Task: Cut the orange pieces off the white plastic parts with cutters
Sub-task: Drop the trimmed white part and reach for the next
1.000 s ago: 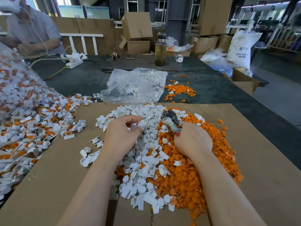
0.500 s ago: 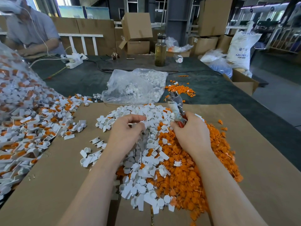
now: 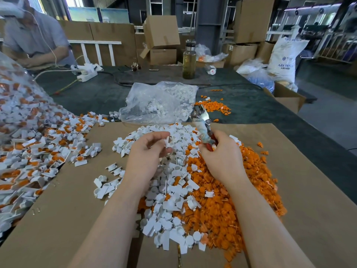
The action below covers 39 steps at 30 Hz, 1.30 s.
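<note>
My left hand [image 3: 145, 155] pinches a small white plastic part [image 3: 167, 141] between thumb and fingertips, above the heap of cut white parts [image 3: 166, 207]. My right hand [image 3: 222, 157] grips the red handles of the cutters [image 3: 201, 120], whose metal jaws point up and away, a little right of the held part. A heap of cut orange pieces [image 3: 228, 200] lies under and right of my right hand. At the left a big pile of uncut white parts with orange pieces [image 3: 32, 151] spills from a clear bag.
Brown cardboard [image 3: 301, 190] covers the near table. A clear bag of white parts [image 3: 154, 103] and scattered orange bits [image 3: 214, 107] lie beyond it. Further back are a bottle [image 3: 189, 60], a power strip [image 3: 87, 74], boxes and a seated person [image 3: 32, 39].
My right hand has lifted the cutters from the pile so the jaws point upward. My left hand has risen slightly with a white part pinched in its fingers.
</note>
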### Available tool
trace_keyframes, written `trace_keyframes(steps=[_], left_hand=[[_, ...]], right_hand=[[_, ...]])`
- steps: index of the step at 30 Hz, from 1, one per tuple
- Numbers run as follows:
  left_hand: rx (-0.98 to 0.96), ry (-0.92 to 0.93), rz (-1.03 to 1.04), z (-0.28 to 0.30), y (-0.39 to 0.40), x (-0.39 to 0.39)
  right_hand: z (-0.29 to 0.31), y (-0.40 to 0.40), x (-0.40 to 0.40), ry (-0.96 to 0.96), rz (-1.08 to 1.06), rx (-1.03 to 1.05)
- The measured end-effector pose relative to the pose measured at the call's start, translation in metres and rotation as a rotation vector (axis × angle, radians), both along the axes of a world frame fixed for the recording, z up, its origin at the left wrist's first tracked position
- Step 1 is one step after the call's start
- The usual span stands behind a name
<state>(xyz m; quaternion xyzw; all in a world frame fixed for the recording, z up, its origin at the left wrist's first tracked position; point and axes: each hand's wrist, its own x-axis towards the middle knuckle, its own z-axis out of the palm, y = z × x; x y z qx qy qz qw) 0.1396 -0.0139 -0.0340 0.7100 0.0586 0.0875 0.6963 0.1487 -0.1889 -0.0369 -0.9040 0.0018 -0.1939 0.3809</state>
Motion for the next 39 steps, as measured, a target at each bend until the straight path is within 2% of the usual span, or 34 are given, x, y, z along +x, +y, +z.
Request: trace_keyframes(steps=[2, 5, 14, 19, 27, 39], left_hand=[[-0.023, 0.012, -0.005, -0.001, 0.001, 0.000], [0.051, -0.019, -0.005, -0.002, 0.001, -0.001], [-0.146, -0.039, -0.012, 0.003, -0.014, -0.002], [-0.087, -0.084, 0.074, 0.003, -0.018, -0.004], [-0.208, -0.075, 0.057, 0.009, -0.026, -0.010], [0.041, -0.216, 0.127, 0.009, -0.032, -0.015]], right_hand=[[0.001, 0.001, -0.001, -0.016, -0.004, 0.016], [0.003, 0.002, -0.002, -0.042, -0.003, 0.034], [0.004, 0.010, -0.005, -0.077, 0.084, 0.155], [0.004, 0.015, -0.008, -0.112, 0.146, 0.234], [0.004, 0.020, -0.010, -0.164, 0.163, 0.257], [0.003, 0.024, -0.011, -0.251, 0.091, 0.222]])
